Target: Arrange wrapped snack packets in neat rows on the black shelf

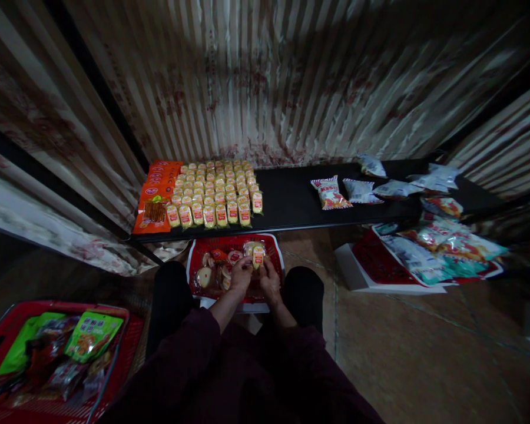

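Observation:
Between my two hands, over a red basket (191,259), is a small wrapped snack cake (258,257) with a yellow and red label. My left hand (241,275) pinches its left side, and the fingers of my right hand (270,281) close on its right side. Inside the basket lie several round wrapped pastries (204,277) and an orange packet (219,255). On the black shelf (285,200) beyond, similar wrapped cakes (209,197) stand in tight rows, beside overlapping orange snack bags (155,197) at the left end.
Several white and red snack bags (332,193) lie along the shelf's right half. A second red basket (371,259), heaped with bags, stands at the right on a white box (353,282). Another red basket (119,353) with green packets (92,334) is at lower left. Striped curtains (265,88) hang behind.

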The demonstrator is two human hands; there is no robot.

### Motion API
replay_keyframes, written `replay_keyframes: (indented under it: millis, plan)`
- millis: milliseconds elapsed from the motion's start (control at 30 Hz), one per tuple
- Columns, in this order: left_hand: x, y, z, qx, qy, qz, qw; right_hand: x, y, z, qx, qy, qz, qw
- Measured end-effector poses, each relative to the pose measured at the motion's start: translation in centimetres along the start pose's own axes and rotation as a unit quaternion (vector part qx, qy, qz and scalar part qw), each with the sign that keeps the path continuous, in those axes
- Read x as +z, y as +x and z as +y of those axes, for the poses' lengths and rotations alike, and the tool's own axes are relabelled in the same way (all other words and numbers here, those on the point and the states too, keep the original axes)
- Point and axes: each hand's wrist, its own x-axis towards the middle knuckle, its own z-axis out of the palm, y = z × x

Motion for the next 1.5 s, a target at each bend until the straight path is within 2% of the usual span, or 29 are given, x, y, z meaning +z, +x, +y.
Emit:
replay_keyframes:
  millis: [300,467,733,933,1100,1500]
  plan:
    - [0.3,0.7,-0.2,0.083,0.103,-0.020,0.991,-0.6,-0.2,-1.2,-0.033,-0.034,0.019,0.999]
    - [0.9,0.3,0.6,0.124,0.212,-0.041,0.969,-1.0,-0.2,-2.0,-0.041,-0.028,0.039,0.998]
    - [1.7,-0.5,3.0,0.192,0.316,-0.044,0.928,-1.6,0.4,-3.5,-0.059,-0.038,0.061,0.996]
    - [2.4,-0.7,4.1,0.222,0.285,-0.071,0.930,-2.2,1.3,-5.1,-0.068,-0.037,0.060,0.995]
    - [2.9,-0.7,4.4,0.236,0.262,-0.072,0.933,-2.6,2.0,-6.5,-0.054,-0.022,0.052,0.997]
    - [3.5,-0.8,5.5,0.262,0.302,-0.062,0.914,-2.5,3.6,-8.1,-0.065,-0.011,0.041,0.997]
